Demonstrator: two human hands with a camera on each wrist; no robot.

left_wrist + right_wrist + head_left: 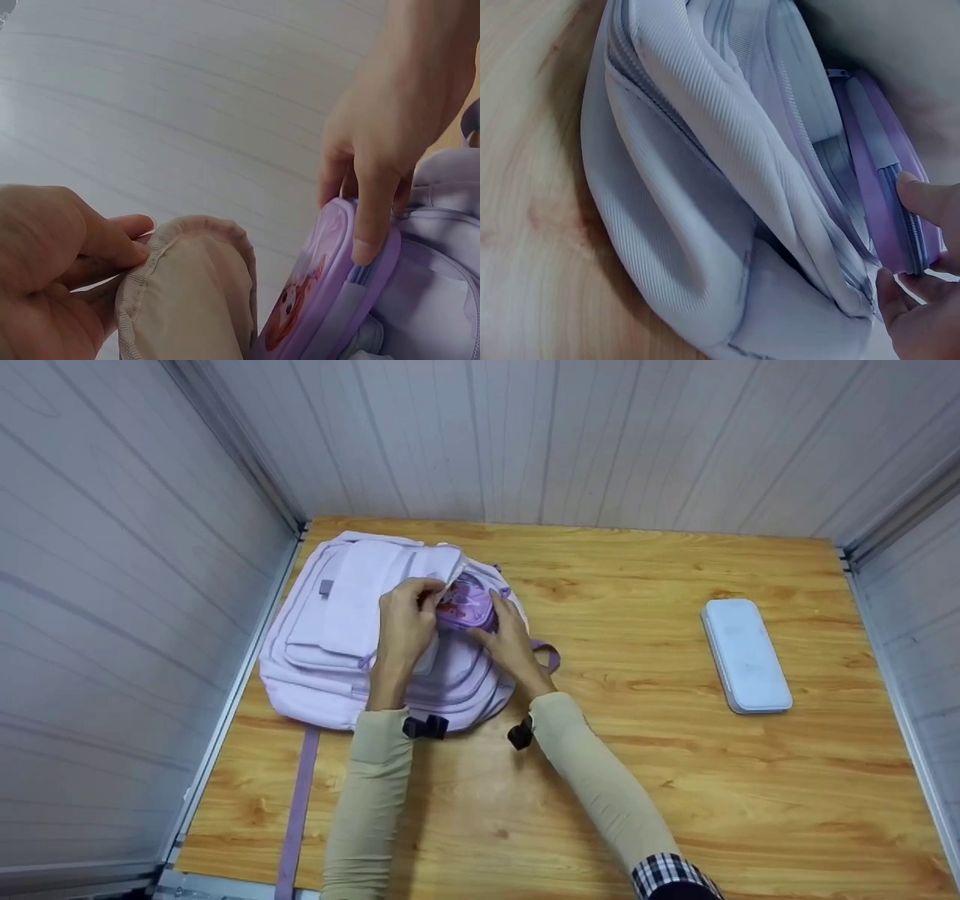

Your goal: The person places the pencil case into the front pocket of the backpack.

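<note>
A pale lilac backpack lies on the table, its top compartment unzipped. My left hand pinches the edge of the opened flap, whose beige lining shows in the left wrist view. In my right hand is a purple zippered case with a cartoon picture on its front. The thumb lies along the case's zipper side, fingers on the opposite side. Part of the case sits inside the backpack's opening, so its lower end is hidden.
A pale blue hard case lies on the right of the wooden table. One purple strap trails from the backpack over the front edge. Panel walls stand at the back and both sides.
</note>
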